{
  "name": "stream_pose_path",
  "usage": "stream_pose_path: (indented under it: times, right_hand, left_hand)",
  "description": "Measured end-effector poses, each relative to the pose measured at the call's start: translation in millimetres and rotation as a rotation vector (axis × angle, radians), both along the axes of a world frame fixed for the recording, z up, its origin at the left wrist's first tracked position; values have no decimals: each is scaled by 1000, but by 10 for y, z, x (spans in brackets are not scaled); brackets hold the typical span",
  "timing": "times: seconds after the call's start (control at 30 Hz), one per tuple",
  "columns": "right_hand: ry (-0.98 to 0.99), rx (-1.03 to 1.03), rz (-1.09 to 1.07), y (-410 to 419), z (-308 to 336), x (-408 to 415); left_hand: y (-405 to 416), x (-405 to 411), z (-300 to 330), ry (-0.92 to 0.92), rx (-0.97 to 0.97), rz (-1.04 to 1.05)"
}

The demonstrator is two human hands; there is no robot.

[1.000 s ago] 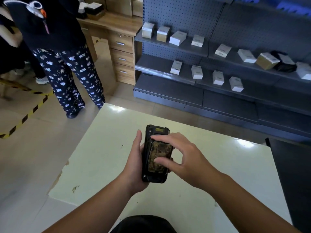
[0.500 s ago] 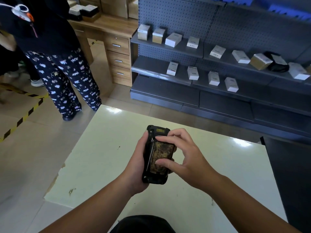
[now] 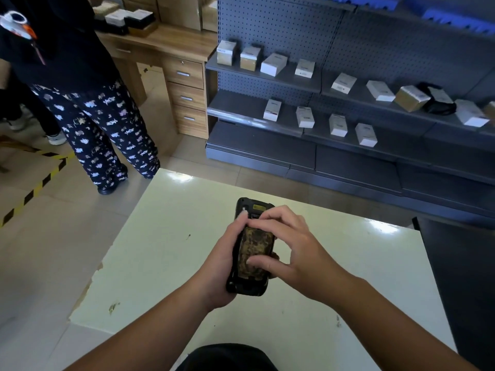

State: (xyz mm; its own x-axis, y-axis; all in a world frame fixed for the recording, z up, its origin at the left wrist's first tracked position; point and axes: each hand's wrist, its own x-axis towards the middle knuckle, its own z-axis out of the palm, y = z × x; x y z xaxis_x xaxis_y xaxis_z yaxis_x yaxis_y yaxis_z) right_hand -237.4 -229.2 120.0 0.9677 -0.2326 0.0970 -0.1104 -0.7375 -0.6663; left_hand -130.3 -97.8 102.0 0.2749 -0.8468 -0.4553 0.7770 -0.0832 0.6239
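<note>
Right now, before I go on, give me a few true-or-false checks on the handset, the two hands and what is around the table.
1. The left hand grips the black handset from its side. True.
2. The handset lies flat on the white table with nobody touching it. False: both hands hold it.
3. The right hand pinches the mottled brown panel on the handset, fingers at the panel's top, thumb at its bottom. True.
4. The grey shelves behind the table are bare. False: small boxes stand on them.
5. A person in patterned trousers stands off the table's far left corner. True.
</note>
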Motion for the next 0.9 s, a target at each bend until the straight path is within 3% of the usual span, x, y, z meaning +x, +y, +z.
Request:
stream_pose_path:
  times: [0.07,0.13,0.3,0.37,0.43,0.6,0.77,0.9]
  right_hand:
    - [-71,-169,-31,25,-48,-2]
    - [-50,-102,-111,89,-61,-5]
    - [179,436,-412,159,-218,10]
    - [141,761,-383,192,-293,43]
    - [32,958,-436,249,-302,75]
    - [-61,1043,-533,358,-342,143]
    - [36,993,-680,394,-367,196]
    - [50,1009,-774,440,-381,264]
  left_hand:
    - [8,18,-26,-45,25,11]
    - [19,36,-61,-98,37,27]
    - [39,41,-138,-117,76,85]
    - [18,40,-165,-141,103,110]
    - [-6,39,-190,-162,126,132]
    - [21,88,-256,-214,143,126]
    - [72,19,-365,-235,190,139]
    - [41,-33,-406,-400,289,198]
